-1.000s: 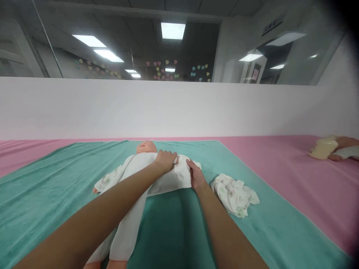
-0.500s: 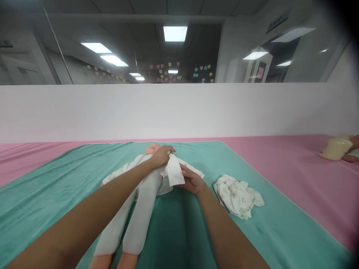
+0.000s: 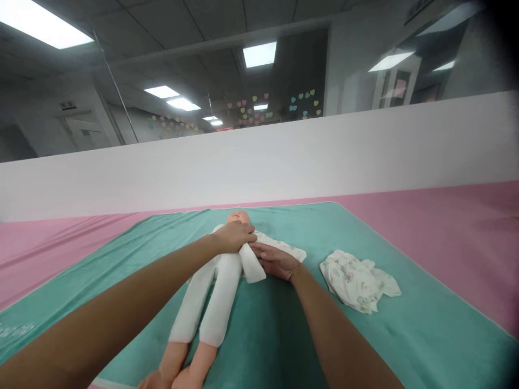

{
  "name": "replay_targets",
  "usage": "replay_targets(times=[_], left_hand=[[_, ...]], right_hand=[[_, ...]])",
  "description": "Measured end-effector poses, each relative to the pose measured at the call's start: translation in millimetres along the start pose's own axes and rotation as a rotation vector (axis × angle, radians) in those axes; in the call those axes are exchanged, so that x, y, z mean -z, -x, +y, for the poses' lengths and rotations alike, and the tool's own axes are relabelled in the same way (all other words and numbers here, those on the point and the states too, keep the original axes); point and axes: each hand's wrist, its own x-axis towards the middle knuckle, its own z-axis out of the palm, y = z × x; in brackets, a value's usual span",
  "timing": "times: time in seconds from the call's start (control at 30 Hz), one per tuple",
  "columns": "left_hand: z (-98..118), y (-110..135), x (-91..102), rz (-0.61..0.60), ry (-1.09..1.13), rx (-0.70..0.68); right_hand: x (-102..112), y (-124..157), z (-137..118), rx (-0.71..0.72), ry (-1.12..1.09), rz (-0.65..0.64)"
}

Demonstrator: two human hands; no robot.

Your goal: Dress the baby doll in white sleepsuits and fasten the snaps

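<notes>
A baby doll (image 3: 221,302) lies on its back with its head away from me, its cloth legs white and its lower legs bare. A printed white baby shirt (image 3: 286,247) spreads out from under its right-hand side. My left hand (image 3: 234,236) lies across the doll's chest, its fingers bent over the top of a white cloth flap (image 3: 252,266). From the right, my right hand (image 3: 279,262) holds the flap's edge, its fingertips close to the left hand's. The hands cover most of the doll's chest and the shirt's upper part.
A crumpled printed white cloth (image 3: 359,281) lies to the right on the green sheet (image 3: 332,346). Pink covering (image 3: 466,243) surrounds the sheet. Behind stands a low white wall (image 3: 259,162) with glass above it.
My view has tilted and shifted, so the doll's feet show more. My left hand has flattened lower onto the chest, and the flap hangs lower. The bottle and hand at far right have left view.
</notes>
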Motion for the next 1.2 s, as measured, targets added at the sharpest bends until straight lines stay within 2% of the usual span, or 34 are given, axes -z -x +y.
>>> replay_targets(times=[0.13,0.23,0.33,0.43,0.57,0.7,0.8,0.9,1.0,1.1,1.2], left_hand=[[-16.9,8.1,5.6,-0.028,-0.128,0.04],[-32.0,22.8,6.3,-0.059,-0.205,0.179],[-39.8,37.8,3.0,-0.148,-0.223,0.329],[-36.3,43.9,-2.3,-0.181,-0.135,0.489],[-22.3,33.4,-6.0,-0.08,-0.015,0.668],[-10.2,18.3,-6.7,0.059,0.089,0.728],[-7.8,17.5,-10.3,0.043,0.185,0.742],[-11.1,29.3,-16.2,0.025,0.2,0.793],[-13.9,51.3,-20.8,0.052,0.207,0.864],[-9.3,79.7,-23.6,0.114,0.266,0.935],[3.8,109.3,-27.9,0.158,0.424,1.074]], right_hand=[[1.8,3.8,-3.6,0.029,-0.039,0.003],[8.0,3.4,-2.4,0.014,-0.045,0.005],[13.2,1.2,0.5,-0.009,-0.067,-0.02],[14.1,0.6,1.4,-0.011,-0.109,-0.077],[5.0,2.0,-0.3,0.009,-0.106,-0.135],[-17.7,-2.8,1.4,-0.077,-0.062,-0.271],[-34.4,-8.6,4.9,-0.176,-0.043,-0.429],[-40.6,-8.9,6.3,-0.237,-0.03,-0.491],[-34.2,-4.0,4.9,-0.19,-0.01,-0.384],[-18.7,-0.9,3.6,-0.014,-0.048,-0.158],[-0.1,-3.9,5.6,0.114,-0.131,0.043]])
